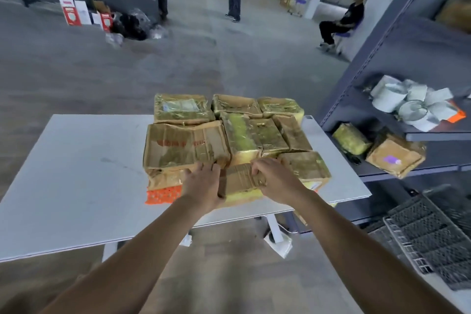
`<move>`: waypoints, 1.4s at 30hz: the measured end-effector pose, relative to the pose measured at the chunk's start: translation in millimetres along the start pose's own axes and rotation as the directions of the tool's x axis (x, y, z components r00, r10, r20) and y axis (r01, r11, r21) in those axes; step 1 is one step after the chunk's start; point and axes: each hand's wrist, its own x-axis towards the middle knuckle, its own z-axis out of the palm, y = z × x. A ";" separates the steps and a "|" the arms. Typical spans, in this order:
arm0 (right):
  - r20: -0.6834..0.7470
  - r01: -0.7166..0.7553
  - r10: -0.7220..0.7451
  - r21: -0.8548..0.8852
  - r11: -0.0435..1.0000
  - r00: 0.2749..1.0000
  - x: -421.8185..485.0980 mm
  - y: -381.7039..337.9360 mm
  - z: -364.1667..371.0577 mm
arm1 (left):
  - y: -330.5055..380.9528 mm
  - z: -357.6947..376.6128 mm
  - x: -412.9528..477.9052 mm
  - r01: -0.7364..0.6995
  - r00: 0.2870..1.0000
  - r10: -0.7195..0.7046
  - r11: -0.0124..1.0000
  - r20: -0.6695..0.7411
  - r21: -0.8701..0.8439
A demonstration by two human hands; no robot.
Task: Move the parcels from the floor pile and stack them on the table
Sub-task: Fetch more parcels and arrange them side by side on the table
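Note:
Several taped brown cardboard parcels lie packed together on the right half of the white table (76,173). At the front edge of that group is a small taped parcel (239,181). My left hand (204,186) grips its left side and my right hand (275,181) grips its right side. A large flat parcel (183,145) with red print lies just behind my left hand. An orange mesh packet (163,194) pokes out from under the stack at the front left. The floor pile is out of sight.
A grey metal shelf unit (382,58) stands right of the table, holding two parcels (395,158) and white rolls (413,104). Grey wire baskets (428,237) sit on the floor at lower right. One person stands and another sits in the background.

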 end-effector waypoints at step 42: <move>0.052 -0.095 0.091 0.086 0.992 0.995 65.8 208.5 12.7 | 128.1 80.5 123.3 -0.149 0.987 0.159 0.964 -0.025 0.222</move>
